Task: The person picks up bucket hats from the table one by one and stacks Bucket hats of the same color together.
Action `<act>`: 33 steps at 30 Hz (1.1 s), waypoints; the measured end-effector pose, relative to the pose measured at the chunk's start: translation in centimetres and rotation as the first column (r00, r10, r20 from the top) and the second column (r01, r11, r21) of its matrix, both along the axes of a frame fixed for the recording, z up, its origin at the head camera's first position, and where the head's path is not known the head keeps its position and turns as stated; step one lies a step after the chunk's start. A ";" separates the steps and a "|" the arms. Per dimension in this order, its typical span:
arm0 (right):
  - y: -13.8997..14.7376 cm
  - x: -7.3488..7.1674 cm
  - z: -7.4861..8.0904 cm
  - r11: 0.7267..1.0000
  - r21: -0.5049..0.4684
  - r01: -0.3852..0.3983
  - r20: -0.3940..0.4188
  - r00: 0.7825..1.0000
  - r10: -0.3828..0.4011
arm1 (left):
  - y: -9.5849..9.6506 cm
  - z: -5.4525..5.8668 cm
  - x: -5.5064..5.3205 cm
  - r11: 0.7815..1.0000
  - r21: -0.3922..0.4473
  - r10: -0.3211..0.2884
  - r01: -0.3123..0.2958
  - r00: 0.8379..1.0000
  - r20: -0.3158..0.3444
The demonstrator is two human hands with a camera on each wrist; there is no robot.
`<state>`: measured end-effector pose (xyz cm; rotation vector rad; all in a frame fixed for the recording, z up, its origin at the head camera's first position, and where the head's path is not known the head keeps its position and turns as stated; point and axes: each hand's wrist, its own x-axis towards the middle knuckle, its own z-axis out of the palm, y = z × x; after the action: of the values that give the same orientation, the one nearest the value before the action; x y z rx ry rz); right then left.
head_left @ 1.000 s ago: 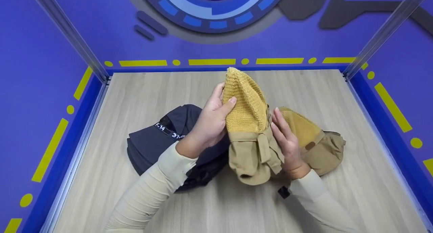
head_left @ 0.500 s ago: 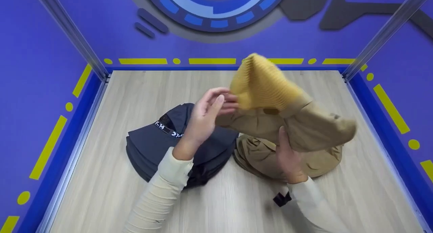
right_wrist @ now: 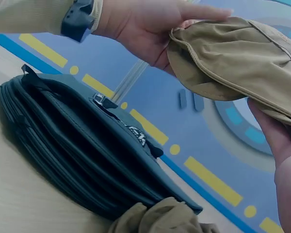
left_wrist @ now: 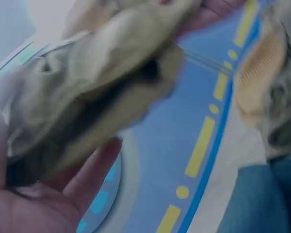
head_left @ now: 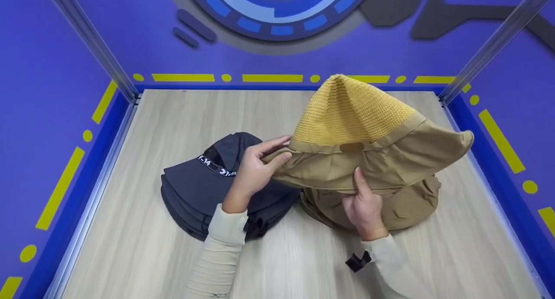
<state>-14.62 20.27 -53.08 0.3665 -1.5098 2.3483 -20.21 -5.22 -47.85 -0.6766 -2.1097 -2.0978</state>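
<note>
A bucket-style sun hat [head_left: 338,116] with a yellow woven crown and khaki brim is held up above the table. My left hand [head_left: 256,171] grips the brim's left end between thumb and fingers, as the right wrist view also shows. At the brim's lower front edge, my right hand [head_left: 364,208] pinches the fabric with its thumb in front; its other fingers are mostly hidden behind. Beneath the held hat lies a stack of khaki hats [head_left: 403,212], partly covered by it. The left wrist view is blurred, with the khaki brim [left_wrist: 102,63] close to the camera.
Left of the khaki stack is a stack of dark grey hats [head_left: 190,195] with lettered bands, nested together. The wood-grain table [head_left: 130,229] is bounded by blue panels [head_left: 277,64] at the back and sides. A black strap piece [head_left: 359,261] hangs by the right cuff.
The hat has been lifted and turned from narrow and folded to spread sideways, its brim reaching right. My left hand moved from the yellow crown to the brim; my right now pinches the brim's lower edge.
</note>
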 end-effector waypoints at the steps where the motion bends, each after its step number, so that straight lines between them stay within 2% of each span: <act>1: -0.2 -0.1 0.1 0.970 -0.228 -0.082 0.050 0.994 0.096 | -0.1 0.0 0.0 1.000 0.021 -0.005 0.004 1.000 0.023; 2: -0.4 -0.1 0.1 0.915 -0.385 -0.120 0.060 0.986 0.155 | -0.1 0.0 0.1 0.999 0.035 -0.004 0.002 0.999 0.040; 3: -0.6 -0.1 0.0 0.904 -0.412 -0.116 0.066 0.985 0.157 | -0.2 0.1 0.1 0.999 0.046 0.000 -0.003 0.999 0.049; 4: -0.7 -0.2 0.1 0.847 -0.515 -0.130 0.073 0.978 0.194 | -0.2 0.3 0.2 0.999 0.053 0.009 -0.012 0.999 0.053; 8: -0.7 -0.3 0.1 0.851 -0.521 -0.060 0.134 0.979 0.151 | -0.5 0.9 0.4 0.997 0.075 0.036 -0.037 0.999 0.012; 11: -0.2 -0.5 0.1 0.865 -0.500 -0.043 0.146 0.980 0.133 | -0.9 1.6 0.5 0.996 0.052 0.079 -0.074 0.992 -0.097; 13: 0.6 -0.6 0.1 0.880 -0.474 -0.035 0.136 0.984 0.112 | -1.4 2.1 0.4 0.994 0.024 0.110 -0.107 0.975 -0.191; 15: 1.6 -0.6 0.3 0.880 -0.472 -0.041 0.118 0.987 0.109 | -1.8 2.7 0.3 0.990 -0.011 0.133 -0.142 0.950 -0.284; 17: 2.8 -0.9 0.5 0.864 -0.501 -0.054 0.053 0.994 0.093 | -2.3 3.2 0.3 0.984 -0.042 0.147 -0.173 0.924 -0.354; 19: 4.2 -1.2 1.2 0.831 -0.551 -0.083 -0.021 0.996 0.086 | -2.6 3.8 0.4 0.982 -0.060 0.143 -0.181 0.907 -0.396; 21: 5.6 -1.6 2.4 0.809 -0.584 -0.072 -0.072 0.997 0.037 | -2.9 4.2 0.4 0.979 -0.077 0.137 -0.187 0.896 -0.423; 22: 6.3 -1.8 3.2 0.812 -0.581 -0.053 -0.090 0.996 0.000 | -3.0 4.4 0.4 0.979 -0.083 0.135 -0.189 0.891 -0.433; 24: 7.7 -2.0 4.8 0.869 -0.492 0.048 -0.095 0.990 -0.108 | -3.0 4.7 0.5 0.979 -0.090 0.126 -0.185 0.887 -0.444; 25: 8.4 -2.1 5.5 0.913 -0.387 0.129 -0.095 0.979 -0.178 | -3.0 4.8 0.6 0.978 -0.095 0.123 -0.184 0.885 -0.448; 26: 9.0 -2.0 6.2 0.945 -0.246 0.217 -0.109 0.962 -0.249 | -3.0 4.8 0.6 0.979 -0.098 0.119 -0.181 0.885 -0.450; 27: 9.6 -2.0 6.7 0.950 -0.070 0.303 -0.142 0.940 -0.311 | -2.9 4.9 0.7 0.979 -0.101 0.115 -0.178 0.885 -0.450; 28: 10.1 -2.1 7.1 0.914 0.110 0.390 -0.201 0.909 -0.364 | -2.9 4.9 0.8 0.979 -0.104 0.110 -0.174 0.886 -0.451; 29: 10.4 -2.1 7.4 0.848 0.261 0.461 -0.266 0.879 -0.396 | -2.9 5.0 0.8 0.980 -0.107 0.104 -0.170 0.886 -0.451; 30: 10.8 -2.1 7.7 0.764 0.398 0.508 -0.320 0.857 -0.404 | -2.9 4.9 0.8 0.980 -0.109 0.102 -0.169 0.887 -0.451; 31: 11.1 -2.0 8.0 0.671 0.512 0.537 -0.365 0.843 -0.396 | -2.9 4.9 0.8 0.979 -0.110 0.102 -0.169 0.886 -0.451; 33: 11.5 -2.0 8.4 0.520 0.664 0.537 -0.402 0.843 -0.357 | -2.9 4.8 0.8 0.980 -0.103 0.108 -0.171 0.887 -0.449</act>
<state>-16.63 31.74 -44.65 0.3375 -2.1067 1.1254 -19.40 -8.12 -43.06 -0.8885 -1.9847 -1.5472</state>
